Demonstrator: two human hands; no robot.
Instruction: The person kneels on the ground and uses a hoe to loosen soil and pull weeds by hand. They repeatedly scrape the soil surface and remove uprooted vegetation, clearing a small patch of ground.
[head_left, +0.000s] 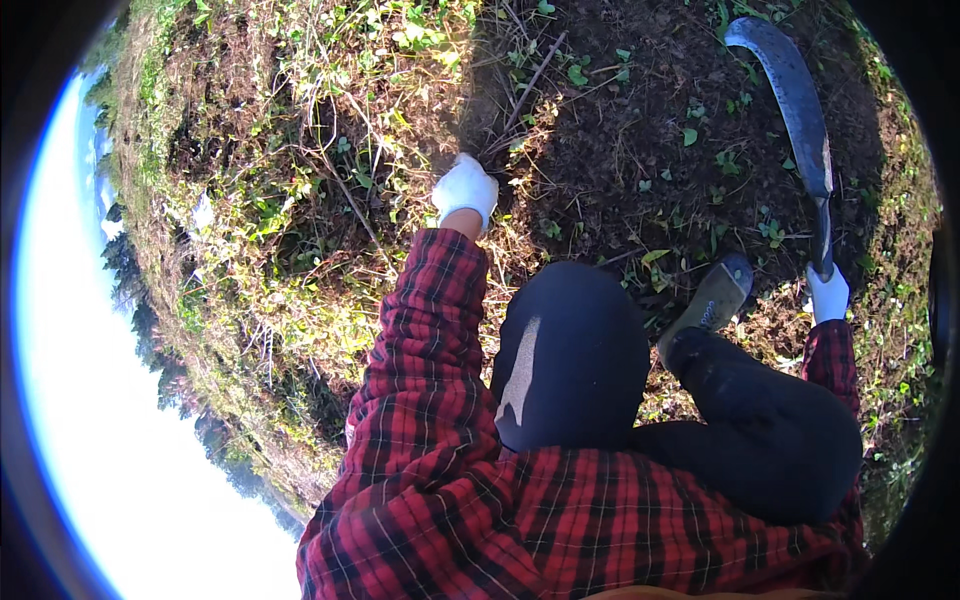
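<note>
My right hand (829, 294), in a white glove, grips the handle of a billhook (796, 112). Its long dark blade points away from me and curves to the left at the tip, over dark soil. My left hand (465, 191), also gloved in white, is low among vines and weeds (360, 165), at the edge between sunlit growth and shadow. Its back faces me and the fingers are curled out of sight, so whether it holds any stems cannot be told. Thin dry stems (499, 142) lie just beyond it.
My bent knee (574, 352) is between my arms, and a boot (709, 296) is planted near the billhook's handle. A dry stick (536, 81) lies on the shaded soil (637, 135). Tangled sunlit vines (262, 217) cover the slope at left, with trees (139, 292) beyond.
</note>
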